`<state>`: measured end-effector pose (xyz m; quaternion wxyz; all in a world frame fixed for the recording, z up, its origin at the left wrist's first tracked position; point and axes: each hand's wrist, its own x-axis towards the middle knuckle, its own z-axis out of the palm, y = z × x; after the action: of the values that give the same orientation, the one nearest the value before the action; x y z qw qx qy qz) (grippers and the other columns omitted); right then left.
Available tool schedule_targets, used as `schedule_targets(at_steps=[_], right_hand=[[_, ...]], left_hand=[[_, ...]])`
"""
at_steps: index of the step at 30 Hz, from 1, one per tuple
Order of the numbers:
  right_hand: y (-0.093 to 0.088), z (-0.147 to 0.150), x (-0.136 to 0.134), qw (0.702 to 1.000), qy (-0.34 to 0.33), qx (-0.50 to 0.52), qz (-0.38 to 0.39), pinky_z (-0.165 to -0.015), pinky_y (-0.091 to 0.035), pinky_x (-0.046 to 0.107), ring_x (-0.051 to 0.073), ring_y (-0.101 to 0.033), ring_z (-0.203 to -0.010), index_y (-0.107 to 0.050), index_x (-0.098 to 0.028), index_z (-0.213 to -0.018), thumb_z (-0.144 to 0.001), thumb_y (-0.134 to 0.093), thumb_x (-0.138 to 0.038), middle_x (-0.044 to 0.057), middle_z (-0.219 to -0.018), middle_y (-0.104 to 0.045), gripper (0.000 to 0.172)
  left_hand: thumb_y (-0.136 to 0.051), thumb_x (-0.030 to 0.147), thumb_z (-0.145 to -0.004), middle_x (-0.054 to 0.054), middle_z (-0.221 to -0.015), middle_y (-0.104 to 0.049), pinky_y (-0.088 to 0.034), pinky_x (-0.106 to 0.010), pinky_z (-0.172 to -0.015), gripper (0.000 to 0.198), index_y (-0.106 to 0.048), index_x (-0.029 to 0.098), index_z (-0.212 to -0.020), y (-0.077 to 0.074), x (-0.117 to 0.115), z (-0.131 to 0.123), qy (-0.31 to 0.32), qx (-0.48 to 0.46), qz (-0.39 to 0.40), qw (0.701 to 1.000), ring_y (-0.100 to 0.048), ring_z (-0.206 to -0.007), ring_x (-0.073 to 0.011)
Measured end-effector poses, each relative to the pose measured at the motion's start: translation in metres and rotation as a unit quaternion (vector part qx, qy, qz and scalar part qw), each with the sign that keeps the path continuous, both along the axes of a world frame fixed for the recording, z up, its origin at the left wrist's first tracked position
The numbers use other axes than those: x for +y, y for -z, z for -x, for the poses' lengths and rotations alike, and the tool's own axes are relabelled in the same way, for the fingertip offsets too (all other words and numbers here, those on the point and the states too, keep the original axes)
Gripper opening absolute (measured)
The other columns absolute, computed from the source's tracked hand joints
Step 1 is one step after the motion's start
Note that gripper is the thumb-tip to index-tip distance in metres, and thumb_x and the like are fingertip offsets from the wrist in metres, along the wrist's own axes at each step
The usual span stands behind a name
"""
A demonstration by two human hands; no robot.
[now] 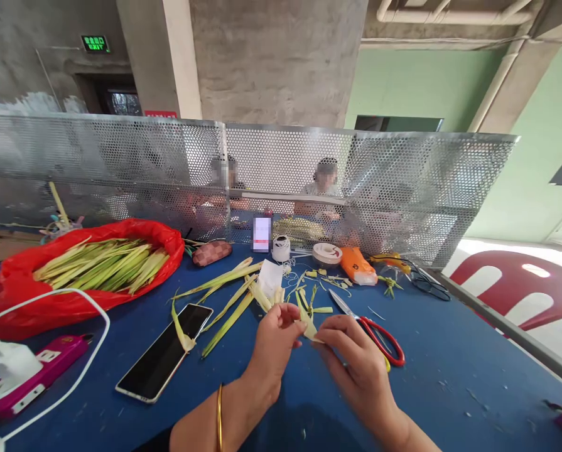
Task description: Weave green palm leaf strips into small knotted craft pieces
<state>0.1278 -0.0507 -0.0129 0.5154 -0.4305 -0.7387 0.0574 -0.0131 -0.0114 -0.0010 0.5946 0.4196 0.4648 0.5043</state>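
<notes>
Between my two hands is a pale strip of what looks like corn husk (309,326). My left hand (275,342), with a gold bangle at the wrist, is closed in a pinch on its left side. Thumb and fingers of my right hand (356,355) pinch the lower right end. Just beyond the fingers lie green husk scraps (321,309) and a white paper (270,279). Red-handled scissors (379,339) rest on the table beside my right hand, partly hidden by it. Left of my hands, longer husk strips (228,323) lie spread out.
A red plastic bag (162,232) of husks stands at left, near a magenta power strip (49,370) with a white cable. A phone (161,361) lies flat. White thread (281,249), a tape roll (326,253) and an orange packet (357,267) stand before a perforated metal screen (281,157).
</notes>
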Motion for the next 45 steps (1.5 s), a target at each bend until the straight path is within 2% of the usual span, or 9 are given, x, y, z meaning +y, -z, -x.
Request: schedule_targets(at_steps=[2, 5, 10, 15, 21, 27, 34, 41, 45], right_hand=[[-0.004, -0.001, -0.001, 0.998, -0.003, 0.054, 0.024, -0.066, -0.049, 0.028, 0.019, -0.063, -0.072, -0.065, -0.023, -0.081, -0.088, -0.055, -0.022, 0.005, -0.080, -0.067, 0.011], [-0.008, -0.005, 0.000, 0.988, 0.003, 0.125, 0.089, -0.060, -0.046, 0.025, 0.016, -0.057, -0.064, -0.062, -0.022, -0.076, -0.088, -0.056, -0.029, 0.002, -0.070, -0.064, 0.015], [-0.011, -0.008, 0.008, 0.953, -0.042, 0.216, 0.208, -0.056, -0.041, 0.025, 0.014, -0.049, -0.060, -0.064, -0.019, -0.069, -0.078, -0.067, -0.040, 0.000, -0.062, -0.057, 0.024], [-0.011, -0.006, 0.011, 0.903, -0.093, 0.307, 0.286, -0.055, -0.040, 0.024, 0.012, -0.048, -0.058, -0.065, -0.017, -0.065, -0.070, -0.075, -0.044, -0.001, -0.060, -0.057, 0.030], [-0.009, -0.006, 0.009, 0.849, -0.158, 0.377, 0.336, -0.055, -0.046, 0.027, 0.014, -0.053, -0.056, -0.062, -0.018, -0.070, -0.075, -0.072, -0.043, -0.001, -0.061, -0.058, 0.027], [-0.006, -0.005, 0.013, 0.875, -0.118, 0.343, 0.321, -0.057, -0.042, 0.025, 0.013, -0.051, -0.059, -0.058, -0.018, -0.067, -0.070, -0.075, -0.042, -0.002, -0.062, -0.056, 0.030], [-0.006, -0.014, 0.017, 0.914, -0.054, 0.290, 0.277, -0.056, -0.039, 0.025, 0.013, -0.048, -0.059, -0.058, -0.019, -0.065, -0.074, -0.069, -0.043, -0.002, -0.061, -0.056, 0.028], [-0.009, -0.024, 0.019, 0.917, -0.043, 0.285, 0.277, -0.057, -0.042, 0.026, 0.014, -0.051, -0.059, -0.060, -0.019, -0.069, -0.073, -0.070, -0.043, -0.001, -0.061, -0.058, 0.026], [-0.009, -0.031, 0.022, 0.916, -0.034, 0.278, 0.286, -0.055, -0.043, 0.026, 0.013, -0.051, -0.056, -0.060, -0.019, -0.069, -0.072, -0.070, -0.041, -0.002, -0.060, -0.059, 0.025]], left_hand=[[-0.063, 0.010, -0.063, -0.004, -0.094, -0.067, -0.042, -0.028, -0.083, 0.024, -0.069, 0.021, -0.083, -0.005, -0.004, 0.001, -0.008, 0.069, -0.105, 0.992, -0.058, -0.097, -0.0201], [-0.057, 0.015, -0.073, -0.005, -0.090, -0.069, -0.041, -0.029, -0.086, 0.017, -0.073, 0.021, -0.078, -0.014, -0.009, 0.002, 0.085, 0.067, -0.165, 0.980, -0.059, -0.093, -0.0200], [-0.074, 0.034, -0.069, 0.000, -0.070, -0.062, -0.038, -0.023, -0.061, 0.021, -0.067, 0.018, -0.080, -0.013, -0.010, 0.001, 0.163, -0.001, -0.040, 0.986, -0.051, -0.065, -0.0126], [-0.081, 0.028, -0.061, 0.002, -0.069, -0.057, -0.037, -0.021, -0.064, 0.025, -0.059, 0.017, -0.068, -0.006, -0.006, 0.002, 0.227, -0.056, 0.048, 0.971, -0.049, -0.066, -0.0095], [-0.082, 0.026, -0.058, 0.003, -0.063, -0.057, -0.043, -0.023, -0.060, 0.035, -0.048, 0.020, -0.063, -0.003, -0.009, -0.003, 0.233, -0.120, 0.085, 0.961, -0.053, -0.060, -0.0108], [-0.087, 0.033, -0.051, 0.006, -0.052, -0.050, -0.042, -0.023, -0.051, 0.046, -0.043, 0.020, -0.060, 0.008, -0.008, -0.010, 0.160, -0.036, 0.030, 0.986, -0.046, -0.050, -0.0093], [-0.084, 0.034, -0.055, 0.002, -0.061, -0.060, -0.041, -0.022, -0.057, 0.035, -0.062, 0.016, -0.075, 0.005, -0.001, -0.003, 0.168, -0.009, 0.042, 0.985, -0.053, -0.057, -0.0098], [-0.082, 0.031, -0.056, 0.003, -0.064, -0.061, -0.036, -0.021, -0.056, 0.028, -0.066, 0.015, -0.072, 0.002, 0.003, 0.000, 0.180, -0.002, 0.063, 0.982, -0.050, -0.058, -0.0076], [-0.081, 0.033, -0.056, 0.003, -0.065, -0.061, -0.036, -0.022, -0.056, 0.029, -0.066, 0.016, -0.075, 0.000, 0.004, 0.002, 0.247, 0.015, 0.085, 0.965, -0.050, -0.057, -0.0080]])
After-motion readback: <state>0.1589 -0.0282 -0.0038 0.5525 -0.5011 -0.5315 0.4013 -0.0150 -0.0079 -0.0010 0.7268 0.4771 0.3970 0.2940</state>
